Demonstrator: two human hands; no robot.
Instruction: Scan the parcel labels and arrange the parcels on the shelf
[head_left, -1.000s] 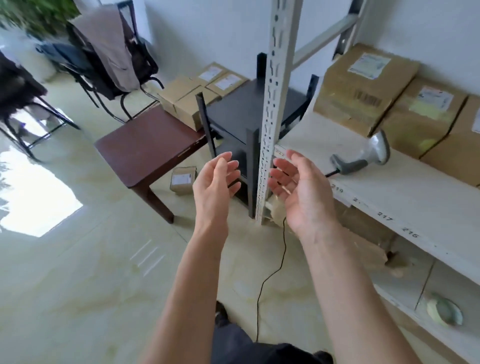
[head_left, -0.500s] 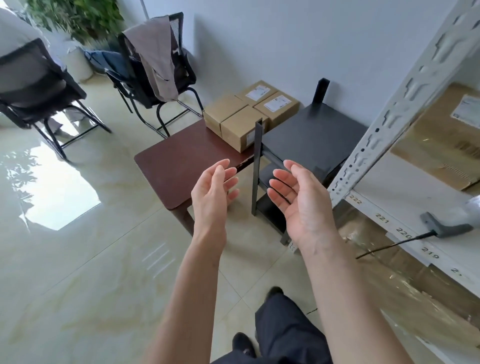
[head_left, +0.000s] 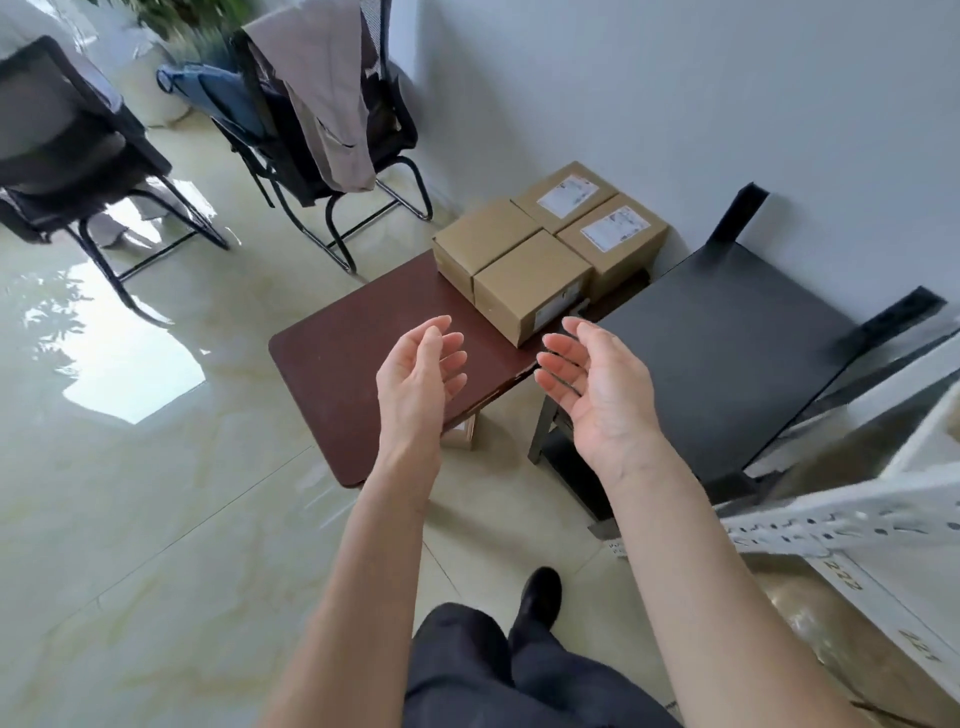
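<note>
Several brown cardboard parcels (head_left: 530, 283) sit packed together on the far end of a low reddish-brown table (head_left: 337, 364); two at the back carry white labels facing up. My left hand (head_left: 415, 379) and my right hand (head_left: 597, 384) hover over the table's near end, palms facing each other, fingers relaxed, holding nothing. They are a short way in front of the nearest parcel. The white shelf (head_left: 878, 577) with number tags shows only at the right edge. The scanner is out of view.
A black stand (head_left: 727, 353) sits right of the table, against the wall. Two black chairs (head_left: 311, 130) stand at the back left, one draped with a jacket. A small box (head_left: 460, 434) lies on the floor under the table. My legs and shoe are below.
The view has swung left, away from the shelf and scanner toward the table with the parcels. Both hands have stayed raised and empty, now nearer the parcels.
</note>
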